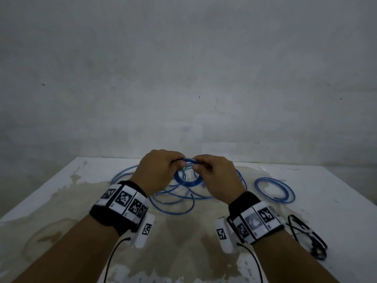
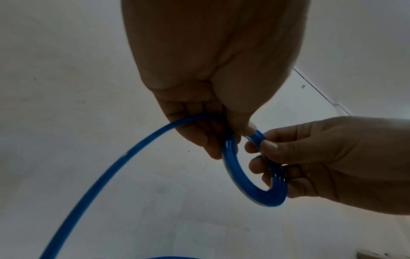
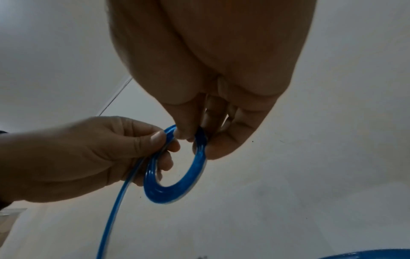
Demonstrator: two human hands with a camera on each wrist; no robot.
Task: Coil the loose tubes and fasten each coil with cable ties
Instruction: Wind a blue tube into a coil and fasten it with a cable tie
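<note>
A small tight coil of blue tube (image 1: 186, 183) (image 2: 255, 189) (image 3: 175, 189) hangs in the air between both hands above the table. My left hand (image 1: 163, 170) (image 2: 210, 122) pinches the coil's top left, and the tube's free length (image 2: 99, 175) trails from it down to the table. My right hand (image 1: 214, 174) (image 3: 199, 136) pinches the coil's top right with thumb and fingers. Loose blue tube (image 1: 173, 201) lies in wide tangled loops on the table under the hands.
A second blue tube coil (image 1: 274, 189) lies flat on the table to the right. A bundle of black cable ties (image 1: 308, 235) sits near the right edge. The white stained table (image 1: 61, 201) meets a grey wall behind.
</note>
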